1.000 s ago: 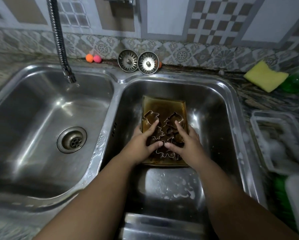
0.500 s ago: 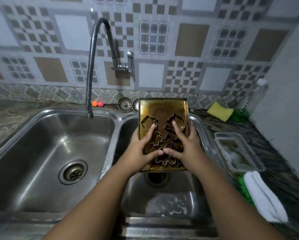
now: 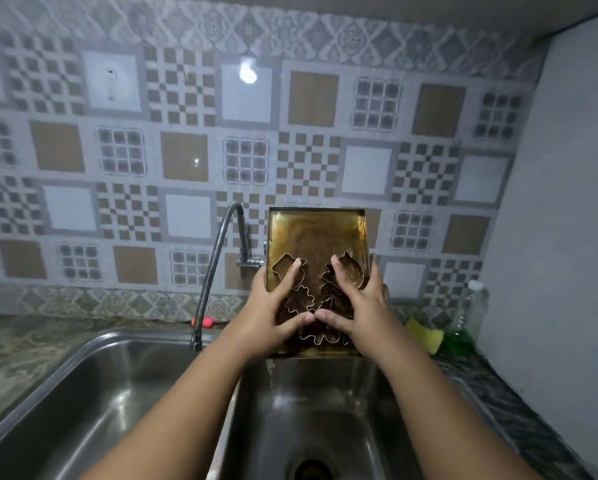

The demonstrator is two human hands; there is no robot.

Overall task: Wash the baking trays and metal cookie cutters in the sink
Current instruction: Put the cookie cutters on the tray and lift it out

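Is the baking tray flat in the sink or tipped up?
Tipped up: left hand and right hand hold the baking tray steeply above the sink.

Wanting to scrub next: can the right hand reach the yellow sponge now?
Probably not: the right hand pins metal cookie cutters against the tilted brown baking tray; the yellow sponge itself lies unobstructed.

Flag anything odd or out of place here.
The stained baking tray is held steeply tilted above the sink, left hand and right hand pinning loose cookie cutters against it; they might slide off.
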